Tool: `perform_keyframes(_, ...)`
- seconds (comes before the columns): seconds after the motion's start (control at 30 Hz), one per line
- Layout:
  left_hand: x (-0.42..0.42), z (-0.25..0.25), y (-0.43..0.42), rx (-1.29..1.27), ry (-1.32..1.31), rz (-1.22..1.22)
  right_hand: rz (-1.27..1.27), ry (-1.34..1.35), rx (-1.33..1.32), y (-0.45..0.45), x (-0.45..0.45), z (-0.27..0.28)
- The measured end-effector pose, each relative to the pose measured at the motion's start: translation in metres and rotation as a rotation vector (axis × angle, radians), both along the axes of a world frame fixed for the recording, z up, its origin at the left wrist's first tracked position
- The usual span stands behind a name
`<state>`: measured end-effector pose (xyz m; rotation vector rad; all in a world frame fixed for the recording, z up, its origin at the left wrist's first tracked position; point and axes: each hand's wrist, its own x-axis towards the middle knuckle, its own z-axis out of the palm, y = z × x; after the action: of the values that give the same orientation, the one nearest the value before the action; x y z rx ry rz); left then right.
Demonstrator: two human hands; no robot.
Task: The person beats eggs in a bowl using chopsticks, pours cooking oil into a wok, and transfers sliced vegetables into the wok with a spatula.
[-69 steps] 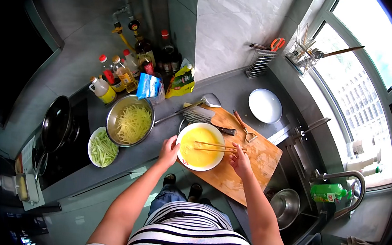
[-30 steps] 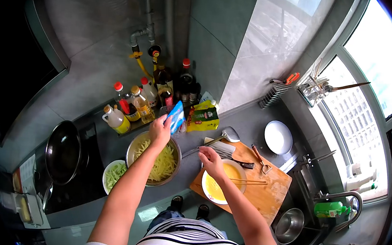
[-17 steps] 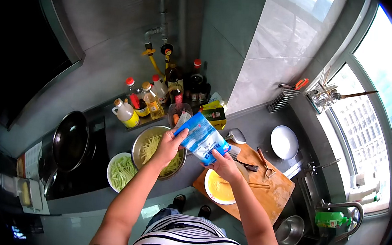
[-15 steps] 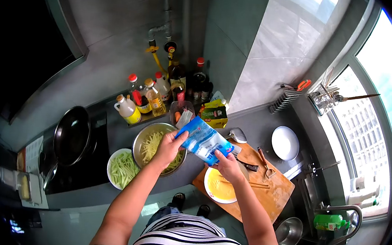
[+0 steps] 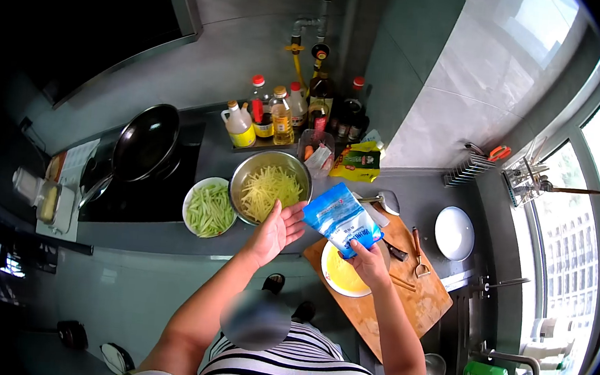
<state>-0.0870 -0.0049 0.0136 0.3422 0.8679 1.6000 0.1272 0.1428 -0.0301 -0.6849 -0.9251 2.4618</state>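
A blue and white plastic packet (image 5: 339, 215) is pinched by its lower corner in my right hand (image 5: 368, 263), over the cutting board. My left hand (image 5: 276, 235) is off the packet, palm turned up and fingers stretched, beside the near edge of a steel bowl (image 5: 238, 172). Pale yellow shreds (image 5: 268, 187) fill that bowl. Left of it stands a white bowl (image 5: 187, 210) of light green strips (image 5: 211, 209). Below the packet, a white bowl (image 5: 326, 268) holds yellow liquid (image 5: 344, 273), partly hidden by my right hand. Whether the packet is opened, I cannot tell.
A wooden cutting board (image 5: 414, 309) bears chopsticks (image 5: 403, 284), a peeler (image 5: 420, 267) and a black-handled knife (image 5: 398, 252). Right of it are a white plate (image 5: 454, 233) and the sink. Several bottles (image 5: 282, 115) line the wall. A black wok (image 5: 147, 144) sits on the stove at left.
My left hand has let go of the packet and turned palm up, dropping slightly lower. My right hand keeps the packet. The camera view has shifted, so the counter appears farther right.
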Motion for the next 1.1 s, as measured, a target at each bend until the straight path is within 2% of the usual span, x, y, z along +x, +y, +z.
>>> perform_keyframes(0.17,0.004,-0.017,-0.032,-0.139,0.048,0.123,-0.013,-0.105,0.142,-0.023,-0.016,0.005)
perform_keyframes(0.4,-0.022,-0.017,-0.079,-0.202,0.185,0.251,0.03,-0.202,0.279,-0.058,-0.051,0.011)
perform_keyframes(0.5,-0.043,-0.024,-0.102,-0.222,0.212,0.251,0.013,-0.149,0.237,-0.078,-0.076,0.014)
perform_keyframes(0.8,-0.105,-0.018,-0.145,-0.26,0.384,0.145,-0.108,-0.146,0.026,-0.128,-0.137,0.0)
perform_keyframes(0.97,-0.104,-0.029,-0.115,-0.227,0.432,0.01,-0.261,-0.101,-0.043,-0.136,-0.134,-0.008)
perform_keyframes(1.1,-0.076,-0.051,-0.067,-0.099,0.513,-0.102,-0.459,-0.113,-0.041,-0.125,-0.096,-0.006)
